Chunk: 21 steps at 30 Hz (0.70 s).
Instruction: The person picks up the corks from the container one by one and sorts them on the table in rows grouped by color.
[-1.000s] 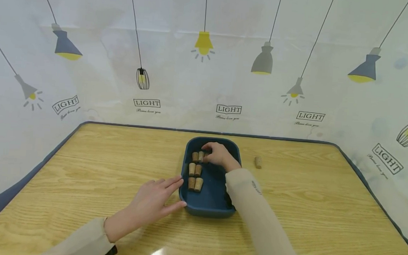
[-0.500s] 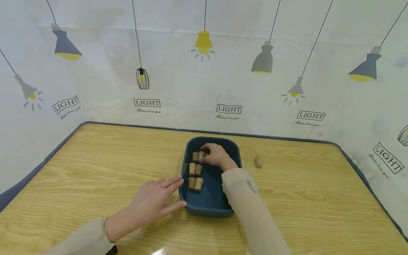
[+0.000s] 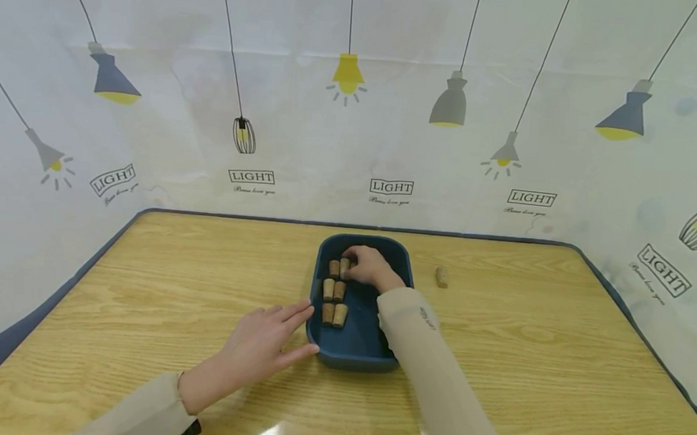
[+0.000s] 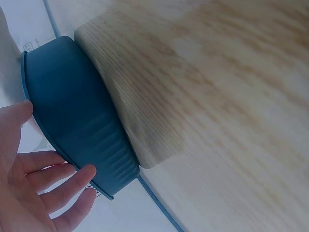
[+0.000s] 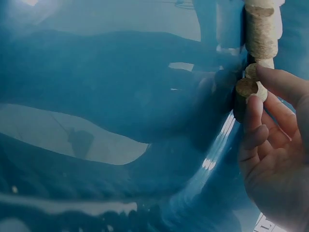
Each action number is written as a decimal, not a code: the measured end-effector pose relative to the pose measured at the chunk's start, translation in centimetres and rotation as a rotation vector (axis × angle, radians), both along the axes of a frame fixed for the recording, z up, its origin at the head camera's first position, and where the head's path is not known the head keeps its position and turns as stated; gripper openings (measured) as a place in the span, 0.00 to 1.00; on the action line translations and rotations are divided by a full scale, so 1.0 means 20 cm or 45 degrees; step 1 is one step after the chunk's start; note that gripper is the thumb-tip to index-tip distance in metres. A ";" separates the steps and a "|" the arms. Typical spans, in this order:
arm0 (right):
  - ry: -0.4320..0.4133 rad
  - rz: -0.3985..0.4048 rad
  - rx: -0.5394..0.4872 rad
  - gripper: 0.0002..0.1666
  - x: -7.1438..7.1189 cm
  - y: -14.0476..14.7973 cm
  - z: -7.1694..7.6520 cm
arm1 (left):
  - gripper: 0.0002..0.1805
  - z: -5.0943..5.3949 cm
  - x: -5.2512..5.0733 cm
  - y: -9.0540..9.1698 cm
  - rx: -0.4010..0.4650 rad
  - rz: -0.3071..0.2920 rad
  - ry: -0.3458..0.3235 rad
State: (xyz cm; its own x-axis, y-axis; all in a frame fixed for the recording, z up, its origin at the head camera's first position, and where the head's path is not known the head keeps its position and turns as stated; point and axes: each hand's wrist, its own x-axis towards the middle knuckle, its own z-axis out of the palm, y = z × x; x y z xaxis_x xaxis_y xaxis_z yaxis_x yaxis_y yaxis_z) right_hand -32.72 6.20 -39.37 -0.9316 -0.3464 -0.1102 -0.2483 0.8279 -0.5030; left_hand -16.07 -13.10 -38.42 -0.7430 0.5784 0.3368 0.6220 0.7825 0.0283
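White walls [image 3: 305, 140] printed with hanging lamps [image 3: 348, 74] and the word LIGHT are enclosing the far, left and right sides of a light wood-grain desk [image 3: 527, 351]. A deep blue tray [image 3: 358, 362] is sitting on the desk, its long sides running from near to far. Along the tray's left side, corks are lying in three pairs: a near pair [image 3: 327, 314], a middle pair [image 3: 328, 289] and a far pair [image 3: 334, 268], the two corks of each pair side by side.

The right hand [image 3: 372, 268] is reaching into the far part of the tray, its thumb and fingers bending to pinch a cork [image 5: 247, 88] just to the right of the far pair; in the head view the fingers are mostly hiding it. The left hand [image 3: 259, 341] is holding nothing in its grasp; its fingers and thumb are extending, spread, to touch the tray's left rim. A lone cork [image 3: 441, 276] is resting on the desk to the right of the tray, near its far end. Pale beige sleeves [image 3: 443, 382] are covering both arms.
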 end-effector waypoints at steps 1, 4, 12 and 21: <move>0.004 0.004 0.000 0.23 0.00 0.00 0.00 | 0.33 0.00 0.00 0.00 0.002 0.000 0.002; 0.024 0.022 -0.007 0.23 0.00 0.01 0.01 | 0.33 0.00 0.00 0.00 0.006 -0.002 0.004; 0.028 0.057 -0.023 0.23 0.00 0.05 0.07 | 0.33 0.00 0.00 0.00 0.012 -0.007 0.009; 0.044 0.119 -0.012 0.25 -0.01 0.10 0.16 | 0.33 0.00 0.00 0.00 0.007 -0.009 -0.004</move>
State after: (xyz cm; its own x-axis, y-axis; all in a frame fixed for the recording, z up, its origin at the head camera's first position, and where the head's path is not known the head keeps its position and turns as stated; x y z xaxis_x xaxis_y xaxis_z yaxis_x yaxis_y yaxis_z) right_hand -32.99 8.19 -36.12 -0.8983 -0.4330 -0.0748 -0.3418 0.7954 -0.5005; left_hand -16.03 -13.05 -38.40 -0.7400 0.5817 0.3377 0.6273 0.7780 0.0345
